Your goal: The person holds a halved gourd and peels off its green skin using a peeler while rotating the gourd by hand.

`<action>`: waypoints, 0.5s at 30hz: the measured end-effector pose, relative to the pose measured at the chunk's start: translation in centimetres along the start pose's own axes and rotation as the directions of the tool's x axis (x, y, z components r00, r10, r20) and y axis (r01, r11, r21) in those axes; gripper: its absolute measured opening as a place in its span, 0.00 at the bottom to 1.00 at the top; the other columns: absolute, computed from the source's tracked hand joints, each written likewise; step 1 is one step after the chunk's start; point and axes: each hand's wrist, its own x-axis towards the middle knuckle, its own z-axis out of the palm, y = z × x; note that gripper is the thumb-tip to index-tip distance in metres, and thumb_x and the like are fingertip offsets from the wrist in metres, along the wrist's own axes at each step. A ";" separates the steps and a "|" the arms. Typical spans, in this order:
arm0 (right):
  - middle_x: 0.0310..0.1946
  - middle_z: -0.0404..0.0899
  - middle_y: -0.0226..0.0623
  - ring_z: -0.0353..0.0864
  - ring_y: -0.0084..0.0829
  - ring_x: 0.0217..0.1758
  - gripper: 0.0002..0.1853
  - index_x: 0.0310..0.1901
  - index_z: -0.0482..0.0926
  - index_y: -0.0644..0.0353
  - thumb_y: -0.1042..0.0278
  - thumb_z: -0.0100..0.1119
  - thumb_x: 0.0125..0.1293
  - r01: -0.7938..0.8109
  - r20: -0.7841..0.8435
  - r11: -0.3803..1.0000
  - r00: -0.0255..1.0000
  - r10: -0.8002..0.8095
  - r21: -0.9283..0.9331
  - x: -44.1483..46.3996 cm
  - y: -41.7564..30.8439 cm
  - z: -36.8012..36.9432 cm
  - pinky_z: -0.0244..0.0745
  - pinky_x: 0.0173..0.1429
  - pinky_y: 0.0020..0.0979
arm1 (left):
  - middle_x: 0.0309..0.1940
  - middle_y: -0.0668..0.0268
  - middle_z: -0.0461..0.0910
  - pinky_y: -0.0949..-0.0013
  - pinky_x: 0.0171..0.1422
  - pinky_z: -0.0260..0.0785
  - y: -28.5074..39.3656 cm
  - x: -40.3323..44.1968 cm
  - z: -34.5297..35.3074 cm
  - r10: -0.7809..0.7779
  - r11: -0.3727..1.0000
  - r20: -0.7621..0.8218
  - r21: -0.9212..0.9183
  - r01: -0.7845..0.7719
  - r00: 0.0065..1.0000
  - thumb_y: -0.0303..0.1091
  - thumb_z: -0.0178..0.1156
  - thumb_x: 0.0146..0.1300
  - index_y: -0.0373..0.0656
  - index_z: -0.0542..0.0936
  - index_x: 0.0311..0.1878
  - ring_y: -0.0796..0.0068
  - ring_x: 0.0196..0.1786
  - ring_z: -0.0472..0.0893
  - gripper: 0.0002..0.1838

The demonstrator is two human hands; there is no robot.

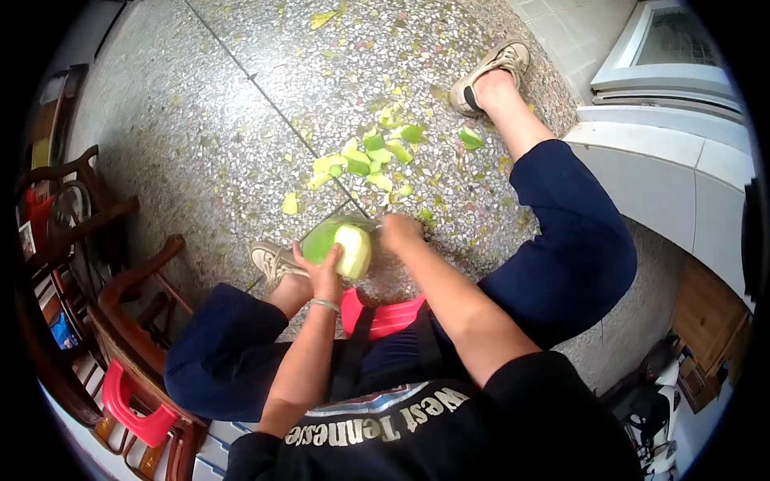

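Lettering (pixel 391 430) on my black shirt (pixel 465 453) reads "West Tennesse", curved across the chest and inverted in this view; any further letters are not legible. My left hand (pixel 325 276) grasps the pale fruit (pixel 354 253), thumb laid across its near side. The fruit is located in front of my lap, above the speckled floor (pixel 200 160). Its long axis runs roughly away from my body, one end toward me and the other toward the floor area ahead. A blurred green area adjoins its left side; its nature cannot be determined. My right hand (pixel 400 234) is positioned just beside the fruit, fingers curled; I cannot tell what it grips. Green-and-pale pieces (pixel 373 156) lie scattered ahead.
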 end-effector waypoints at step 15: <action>0.38 0.81 0.44 0.81 0.41 0.44 0.09 0.33 0.83 0.57 0.70 0.55 0.51 0.182 0.060 0.968 0.983 -0.174 -0.172 -1.8 -3.0 -3.0 0.75 0.47 0.38 | 0.57 0.55 0.63 0.63 0.57 0.65 -1.1 0.5 -0.1 0.125 0.978 -0.025 0.174 -0.119 0.992 0.23 0.64 0.51 0.56 0.31 0.71 0.65 0.53 0.69 0.57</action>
